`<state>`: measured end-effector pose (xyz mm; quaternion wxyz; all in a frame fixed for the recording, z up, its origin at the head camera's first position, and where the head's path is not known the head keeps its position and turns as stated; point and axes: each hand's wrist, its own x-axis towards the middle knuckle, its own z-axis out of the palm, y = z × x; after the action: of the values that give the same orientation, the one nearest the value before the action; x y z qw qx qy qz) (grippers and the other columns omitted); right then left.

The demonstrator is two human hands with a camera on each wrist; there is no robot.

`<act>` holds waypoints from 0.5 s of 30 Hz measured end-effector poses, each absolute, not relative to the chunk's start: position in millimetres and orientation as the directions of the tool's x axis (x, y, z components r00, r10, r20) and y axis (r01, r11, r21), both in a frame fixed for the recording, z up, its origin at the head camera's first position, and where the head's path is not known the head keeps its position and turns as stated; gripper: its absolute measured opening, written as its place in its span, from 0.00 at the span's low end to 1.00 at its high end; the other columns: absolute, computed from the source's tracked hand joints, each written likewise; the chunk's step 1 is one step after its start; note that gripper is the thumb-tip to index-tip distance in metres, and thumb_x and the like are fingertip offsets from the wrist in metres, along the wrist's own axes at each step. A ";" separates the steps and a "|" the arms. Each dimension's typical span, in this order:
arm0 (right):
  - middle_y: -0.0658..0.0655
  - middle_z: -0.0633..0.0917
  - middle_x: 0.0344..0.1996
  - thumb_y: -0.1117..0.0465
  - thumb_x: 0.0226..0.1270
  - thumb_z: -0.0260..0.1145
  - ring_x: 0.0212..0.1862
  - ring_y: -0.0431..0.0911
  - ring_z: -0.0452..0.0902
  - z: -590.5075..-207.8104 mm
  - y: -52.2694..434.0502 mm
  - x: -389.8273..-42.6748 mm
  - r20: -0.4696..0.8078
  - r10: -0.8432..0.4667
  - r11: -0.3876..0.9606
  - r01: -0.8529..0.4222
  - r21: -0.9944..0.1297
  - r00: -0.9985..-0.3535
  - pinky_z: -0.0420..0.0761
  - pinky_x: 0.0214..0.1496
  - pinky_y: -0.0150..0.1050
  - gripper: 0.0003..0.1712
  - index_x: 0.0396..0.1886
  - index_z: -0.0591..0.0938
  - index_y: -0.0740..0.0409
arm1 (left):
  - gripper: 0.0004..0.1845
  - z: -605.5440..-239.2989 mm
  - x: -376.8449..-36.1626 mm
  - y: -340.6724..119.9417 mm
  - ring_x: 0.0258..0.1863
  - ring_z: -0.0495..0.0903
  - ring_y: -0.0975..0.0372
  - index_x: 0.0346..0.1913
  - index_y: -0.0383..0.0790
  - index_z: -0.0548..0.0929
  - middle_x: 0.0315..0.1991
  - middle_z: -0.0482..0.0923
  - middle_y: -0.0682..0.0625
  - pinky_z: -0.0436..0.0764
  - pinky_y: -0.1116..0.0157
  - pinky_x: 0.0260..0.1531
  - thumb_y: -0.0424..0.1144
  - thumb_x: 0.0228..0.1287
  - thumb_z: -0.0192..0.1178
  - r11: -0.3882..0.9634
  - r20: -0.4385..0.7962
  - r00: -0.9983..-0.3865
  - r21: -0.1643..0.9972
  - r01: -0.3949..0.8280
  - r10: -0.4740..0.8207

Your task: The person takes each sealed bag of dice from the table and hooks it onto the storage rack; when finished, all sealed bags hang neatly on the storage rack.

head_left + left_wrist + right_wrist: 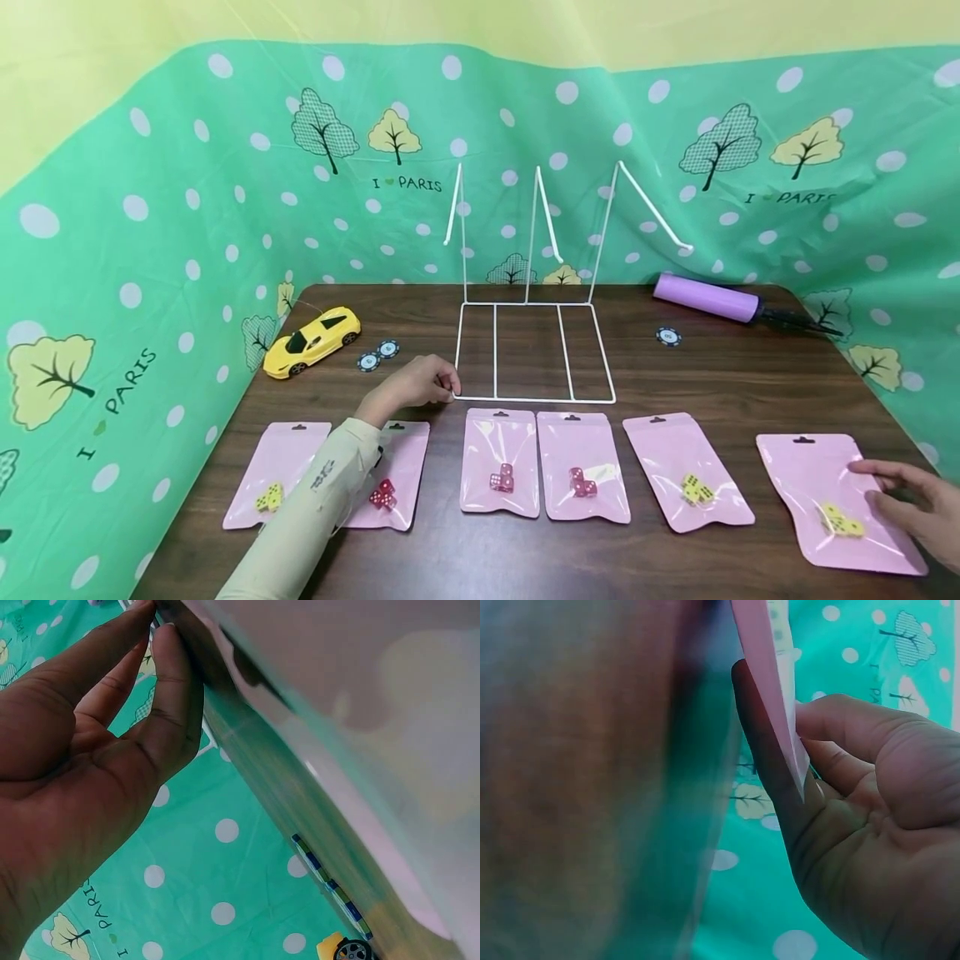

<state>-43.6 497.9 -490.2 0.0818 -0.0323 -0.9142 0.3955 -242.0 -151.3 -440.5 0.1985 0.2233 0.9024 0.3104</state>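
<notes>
White wire rack [534, 354] at frame centre, its front-left corner pinched by left hand [417, 385]; pink pouch [837, 502] of yellow dice at lower right, edge nipped between thumb and fingers of right hand [911, 502]; five more pouches in a row leftward; yellow toy car [312, 341] at left.

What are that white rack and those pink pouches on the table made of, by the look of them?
The white rack looks like thin metal wire with a white coating: slim, straight rods bent at clean corners. The pink pouches seem to be glossy plastic film: they catch light, and dice show through the clear fronts. The table looks like dark wood or a wood-grain laminate.
</notes>
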 end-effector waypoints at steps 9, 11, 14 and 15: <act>0.32 0.76 0.35 0.89 0.59 0.57 0.37 0.28 0.66 -476.2 502.4 -56.5 0.293 0.140 0.582 -0.160 -0.797 -0.946 0.67 0.31 0.23 0.52 0.50 0.82 0.17 | 0.07 -442.0 -243.0 -151.5 0.29 0.76 0.62 0.37 0.38 0.88 0.29 0.79 0.51 0.77 0.67 0.31 0.23 0.69 0.69 0.702 -0.220 -0.820 0.656 0.277 0.529; 0.31 0.77 0.35 0.89 0.59 0.57 0.37 0.28 0.66 -471.6 502.5 -60.1 0.312 0.143 0.570 -0.180 -0.802 -0.939 0.67 0.32 0.21 0.53 0.50 0.82 0.16 | 0.07 -441.9 -242.8 -151.3 0.29 0.76 0.62 0.37 0.38 0.88 0.30 0.79 0.51 0.77 0.66 0.31 0.23 0.69 0.69 0.702 -0.219 -0.820 0.656 0.278 0.529; 0.27 0.78 0.37 0.89 0.58 0.56 0.39 0.27 0.67 -466.3 501.6 -63.9 0.342 0.149 0.556 -0.207 -0.805 -0.928 0.68 0.30 0.19 0.53 0.51 0.83 0.17 | 0.07 -441.4 -242.0 -151.1 0.29 0.76 0.62 0.37 0.38 0.88 0.30 0.79 0.50 0.78 0.67 0.31 0.23 0.69 0.69 0.704 -0.221 -0.819 0.654 0.278 0.529; 0.26 0.78 0.38 0.89 0.58 0.56 0.39 0.27 0.66 -464.9 500.8 -64.7 0.345 0.152 0.553 -0.210 -0.807 -0.926 0.68 0.29 0.19 0.53 0.51 0.82 0.17 | 0.07 -441.2 -241.8 -151.1 0.29 0.76 0.62 0.37 0.39 0.88 0.30 0.79 0.50 0.78 0.67 0.31 0.23 0.69 0.69 0.704 -0.221 -0.819 0.653 0.279 0.530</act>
<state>-64.7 500.8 -464.9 0.1913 0.0167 -0.8601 0.4726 -241.8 -151.1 -441.2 0.2005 0.2246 0.9009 0.3125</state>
